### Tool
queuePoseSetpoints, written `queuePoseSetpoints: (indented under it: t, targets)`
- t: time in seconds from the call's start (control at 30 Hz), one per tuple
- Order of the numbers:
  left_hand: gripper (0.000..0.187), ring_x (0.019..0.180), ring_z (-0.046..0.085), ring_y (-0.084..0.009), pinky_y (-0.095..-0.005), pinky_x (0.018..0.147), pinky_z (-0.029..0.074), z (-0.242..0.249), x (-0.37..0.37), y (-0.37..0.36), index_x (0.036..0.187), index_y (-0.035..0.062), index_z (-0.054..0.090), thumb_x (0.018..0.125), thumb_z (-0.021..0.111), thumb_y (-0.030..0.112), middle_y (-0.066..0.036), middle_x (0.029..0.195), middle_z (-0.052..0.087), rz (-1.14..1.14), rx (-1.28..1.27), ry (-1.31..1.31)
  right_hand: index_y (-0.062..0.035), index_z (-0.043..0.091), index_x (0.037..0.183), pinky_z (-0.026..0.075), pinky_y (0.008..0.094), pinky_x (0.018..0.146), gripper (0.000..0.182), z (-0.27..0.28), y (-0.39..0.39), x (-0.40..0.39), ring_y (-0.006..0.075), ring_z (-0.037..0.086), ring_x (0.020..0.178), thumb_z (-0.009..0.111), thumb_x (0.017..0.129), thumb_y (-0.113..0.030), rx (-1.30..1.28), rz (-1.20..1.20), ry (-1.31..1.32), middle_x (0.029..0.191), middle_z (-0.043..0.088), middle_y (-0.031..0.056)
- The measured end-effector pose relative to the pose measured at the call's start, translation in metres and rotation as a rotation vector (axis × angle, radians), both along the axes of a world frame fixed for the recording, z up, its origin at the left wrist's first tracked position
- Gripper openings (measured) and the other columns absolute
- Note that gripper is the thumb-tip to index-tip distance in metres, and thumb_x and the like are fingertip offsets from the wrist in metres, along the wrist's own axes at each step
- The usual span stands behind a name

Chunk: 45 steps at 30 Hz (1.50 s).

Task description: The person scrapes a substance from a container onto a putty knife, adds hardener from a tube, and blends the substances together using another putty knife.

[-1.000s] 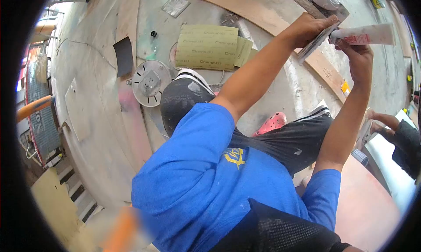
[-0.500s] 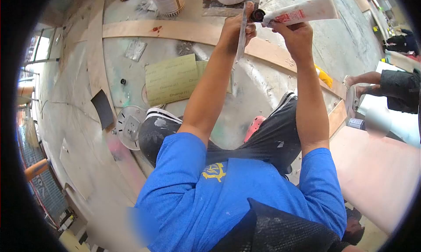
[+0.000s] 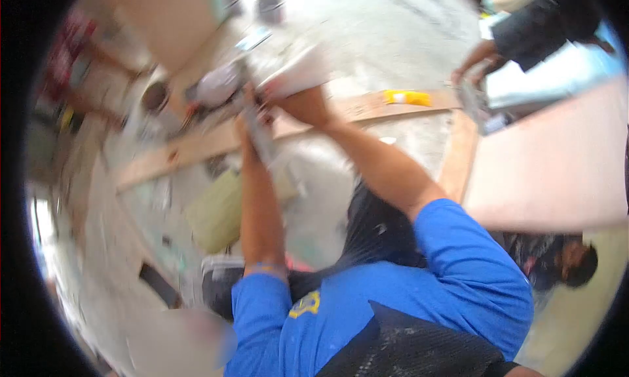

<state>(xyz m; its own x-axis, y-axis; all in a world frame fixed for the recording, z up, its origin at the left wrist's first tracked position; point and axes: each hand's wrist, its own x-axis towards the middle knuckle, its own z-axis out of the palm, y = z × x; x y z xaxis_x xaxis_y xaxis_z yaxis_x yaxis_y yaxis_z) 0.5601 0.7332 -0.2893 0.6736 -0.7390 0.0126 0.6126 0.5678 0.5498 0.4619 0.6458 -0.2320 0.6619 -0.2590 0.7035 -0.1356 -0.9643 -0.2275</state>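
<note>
My left hand (image 3: 246, 120) is closed around a thin, flat grey plate (image 3: 262, 143), seen nearly edge-on. Close beside it, my right hand (image 3: 303, 105) grips a white squeeze tube (image 3: 301, 72), whose wide end points up and to the right. The tube's nozzle end lies at the plate, but blur hides whether they touch. Just beyond my left hand, a pale whitish lump (image 3: 219, 85) rests on something dark. Both hands are smeared by motion, so finger detail is lost.
Wooden strips (image 3: 357, 108) lie across the floor, with a yellow packet (image 3: 407, 98) on one. Greenish sandpaper sheets (image 3: 216, 210) lie near my knee. Buckets (image 3: 270, 10) stand at the back. A large pale board (image 3: 550, 160) is at right. Other people are at left, upper right and lower right.
The view has swung, bringing a person at left and one at lower right into sight. My hands, still holding the plate and tube, now appear lower and farther left, near the whitish lump.
</note>
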Motion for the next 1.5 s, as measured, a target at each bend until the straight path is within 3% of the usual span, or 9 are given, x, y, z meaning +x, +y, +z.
queuePoseSetpoints:
  t: [0.03, 0.13, 0.23, 0.43, 0.57, 0.83, 0.93, 1.23, 1.5]
  targets:
    - [0.02, 0.04, 0.041, -0.0035, -0.0179, 0.033, 0.028, 0.004, -0.002, -0.002, 0.094, 0.0105, 0.057, 0.091, 0.056, 0.031, 0.005, 0.059, 0.049, 0.011, 0.029, 0.013, -0.0048, 0.063, 0.084, 0.051, 0.0363, 0.069, 0.032, 0.004, 0.009, -0.003, 0.0236, 0.066, 0.078, 0.074, 0.067, -0.029, 0.611, 0.127, -0.197, 0.079, 0.066, 0.013]
    - [0.026, 0.034, 0.038, -0.0025, -0.0177, 0.03, 0.025, 0.017, -0.008, 0.003, 0.082, 0.0138, 0.054, 0.091, 0.054, 0.037, 0.008, 0.049, 0.045, -0.021, 0.082, 0.026, -0.0042, 0.062, 0.077, 0.053, 0.0336, 0.061, 0.02, 0.015, 0.02, -0.004, 0.02, 0.067, 0.068, 0.073, 0.066, -0.017, 0.842, 0.254, -0.388, 0.069, 0.065, 0.0121]
    - [0.026, 0.032, 0.035, -0.0027, -0.0175, 0.029, 0.026, 0.022, -0.008, 0.007, 0.081, 0.0136, 0.054, 0.092, 0.054, 0.037, 0.008, 0.044, 0.04, -0.029, 0.135, 0.054, 0.0006, 0.055, 0.091, 0.053, 0.0293, 0.064, 0.033, 0.017, 0.017, 0.008, 0.0178, 0.066, 0.072, 0.073, 0.066, -0.011, 0.696, 0.158, -0.211, 0.082, 0.065, 0.0129]
    - [0.018, 0.034, 0.032, -0.0032, -0.0187, 0.03, 0.025, 0.058, -0.034, 0.01, 0.087, 0.0149, 0.054, 0.093, 0.053, 0.032, 0.008, 0.045, 0.036, 0.062, 0.231, 0.14, -0.0004, 0.043, 0.11, 0.051, 0.0398, 0.074, 0.054, 0.03, 0.017, -0.003, 0.0371, 0.063, 0.086, 0.072, 0.067, -0.016, 0.772, 0.168, -0.141, 0.094, 0.061, 0.0226]
    - [0.016, 0.035, 0.033, -0.0037, -0.018, 0.031, 0.025, 0.056, -0.029, 0.008, 0.092, 0.0131, 0.05, 0.095, 0.05, 0.029, 0.004, 0.056, 0.046, 0.124, 0.213, 0.182, -0.0026, 0.039, 0.121, 0.054, 0.0274, 0.06, 0.059, 0.037, 0.006, -0.014, 0.0176, 0.064, 0.072, 0.068, 0.07, -0.004, 0.916, 0.445, -0.026, 0.101, 0.061, 0.0149]
    - [0.017, 0.038, 0.037, -0.0032, -0.0171, 0.035, 0.028, 0.025, 0.004, 0.014, 0.101, 0.0117, 0.05, 0.094, 0.051, 0.027, 0.002, 0.064, 0.051, -0.142, 0.076, 0.094, -0.0005, 0.061, 0.101, 0.054, 0.0273, 0.058, 0.022, 0.04, 0.007, -0.015, 0.0145, 0.062, 0.071, 0.063, 0.079, -0.003, 1.005, 0.459, 0.173, 0.084, 0.065, 0.0067]
    - [0.018, 0.037, 0.037, -0.0035, -0.0173, 0.034, 0.028, 0.036, -0.005, 0.014, 0.099, 0.0109, 0.05, 0.095, 0.049, 0.028, 0.002, 0.061, 0.05, -0.084, 0.125, 0.11, -0.0026, 0.065, 0.094, 0.053, 0.0276, 0.064, 0.018, 0.034, 0.008, -0.012, 0.0157, 0.063, 0.074, 0.068, 0.076, -0.004, 0.733, 0.462, -0.03, 0.087, 0.067, 0.0071]
    - [0.015, 0.037, 0.038, -0.0048, -0.0179, 0.035, 0.03, 0.034, -0.008, 0.013, 0.094, 0.0117, 0.053, 0.095, 0.049, 0.026, 0.004, 0.06, 0.05, -0.015, 0.143, 0.186, -0.0013, 0.059, 0.106, 0.052, 0.0302, 0.067, 0.045, 0.031, 0.006, -0.008, 0.0171, 0.063, 0.076, 0.077, 0.065, -0.008, 0.733, 0.242, 0.01, 0.09, 0.066, 0.0103]
    - [0.014, 0.037, 0.039, -0.0059, -0.0179, 0.034, 0.028, 0.013, 0.009, 0.008, 0.096, 0.0107, 0.049, 0.095, 0.048, 0.024, 0.0, 0.067, 0.056, -0.083, 0.017, 0.226, -0.0035, 0.054, 0.112, 0.05, 0.0282, 0.071, 0.057, 0.053, -0.005, -0.02, 0.0159, 0.06, 0.081, 0.081, 0.064, -0.016, 1.018, 0.369, 0.051, 0.093, 0.064, 0.0074]
